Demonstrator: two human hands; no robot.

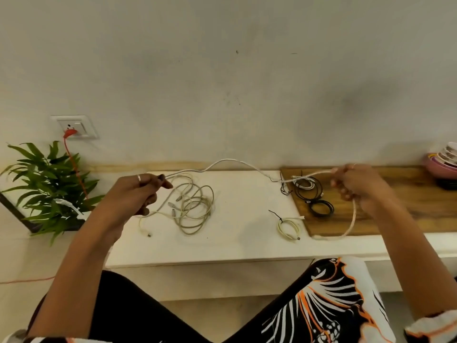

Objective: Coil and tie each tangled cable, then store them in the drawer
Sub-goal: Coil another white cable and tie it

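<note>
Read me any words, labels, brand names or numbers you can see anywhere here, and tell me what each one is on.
None can be read.
Wall socket: no legible marking.
Stacked bowls: a pattern shows, but no letters.
Printed fabric: an orange, black and white pattern, no words.
White cable held between the left hand and right hand: no print shows.
Connectors in the tangled pile: too small to tell.

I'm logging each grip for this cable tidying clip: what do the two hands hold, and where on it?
Both grip one white cable: the left hand along its middle stretch, the right hand near its loose end.
</note>
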